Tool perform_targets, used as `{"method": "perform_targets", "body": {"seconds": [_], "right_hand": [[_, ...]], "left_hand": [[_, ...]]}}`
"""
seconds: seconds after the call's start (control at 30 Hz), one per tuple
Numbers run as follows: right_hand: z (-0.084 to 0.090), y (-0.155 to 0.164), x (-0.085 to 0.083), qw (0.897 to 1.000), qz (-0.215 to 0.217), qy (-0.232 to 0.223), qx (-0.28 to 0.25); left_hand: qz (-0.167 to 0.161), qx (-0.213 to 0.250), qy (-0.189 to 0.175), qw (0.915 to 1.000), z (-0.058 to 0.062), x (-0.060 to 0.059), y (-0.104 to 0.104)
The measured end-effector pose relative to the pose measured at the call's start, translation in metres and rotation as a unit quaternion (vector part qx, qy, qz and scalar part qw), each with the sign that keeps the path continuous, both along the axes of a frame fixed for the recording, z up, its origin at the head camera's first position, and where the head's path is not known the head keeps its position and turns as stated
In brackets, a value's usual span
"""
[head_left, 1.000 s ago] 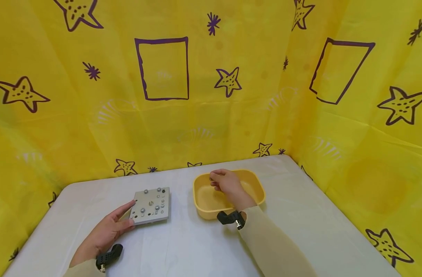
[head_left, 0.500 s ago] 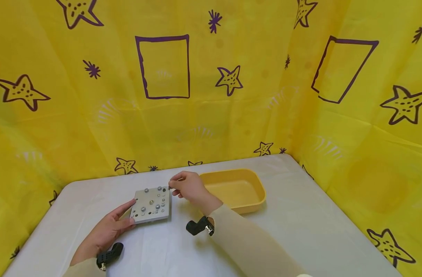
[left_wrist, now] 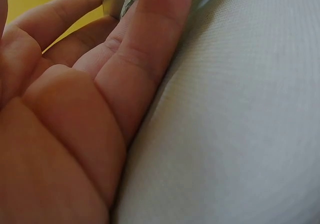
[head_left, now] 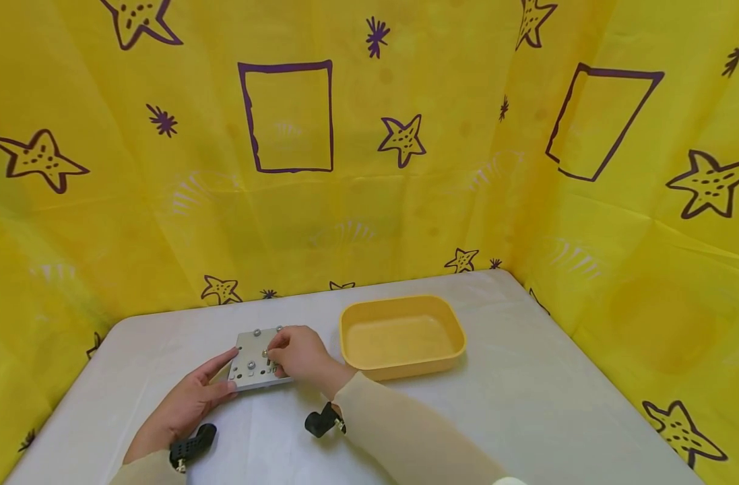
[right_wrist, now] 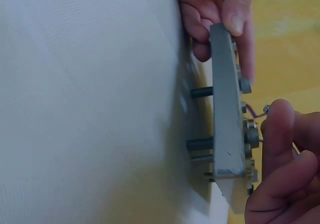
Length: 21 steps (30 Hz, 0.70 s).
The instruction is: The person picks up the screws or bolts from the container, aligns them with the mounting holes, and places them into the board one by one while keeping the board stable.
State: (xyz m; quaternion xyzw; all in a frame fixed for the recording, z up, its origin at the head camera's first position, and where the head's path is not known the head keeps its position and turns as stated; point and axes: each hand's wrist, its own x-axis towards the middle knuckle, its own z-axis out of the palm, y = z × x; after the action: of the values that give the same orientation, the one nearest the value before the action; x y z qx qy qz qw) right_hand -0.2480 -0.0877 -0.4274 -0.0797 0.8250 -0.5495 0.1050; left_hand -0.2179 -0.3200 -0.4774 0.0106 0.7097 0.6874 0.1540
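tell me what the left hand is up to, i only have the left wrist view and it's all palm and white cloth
Observer: In the head view the left hand holds the near left corner of a grey metal plate on the table.
Operator: where's the other hand
Observer: The right hand is over the plate's right part, fingertips down among its bolt heads.
Operator: plate flat on the cloth?
Observer: No. The right wrist view shows bolt shanks sticking out beneath it, keeping it raised.
Operator: anything else around
Observer: A yellow tray sits to the right.
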Motion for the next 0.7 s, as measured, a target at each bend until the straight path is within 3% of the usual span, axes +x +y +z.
{"method": "perform_targets", "body": {"seconds": [0.3,0.7], "right_hand": [[-0.0027,-0.0056,0.0010,0.997,0.032,0.040,0.059],[-0.0086,-0.0083,0.0011,0.980,0.073,0.105,0.152]], "left_hand": [[-0.003,0.004,0.001,1.0000,-0.0022,-0.0014,-0.0019],[-0.006,-0.001,0.000,1.0000,-0.0007,-0.0005,-0.0016]]}}
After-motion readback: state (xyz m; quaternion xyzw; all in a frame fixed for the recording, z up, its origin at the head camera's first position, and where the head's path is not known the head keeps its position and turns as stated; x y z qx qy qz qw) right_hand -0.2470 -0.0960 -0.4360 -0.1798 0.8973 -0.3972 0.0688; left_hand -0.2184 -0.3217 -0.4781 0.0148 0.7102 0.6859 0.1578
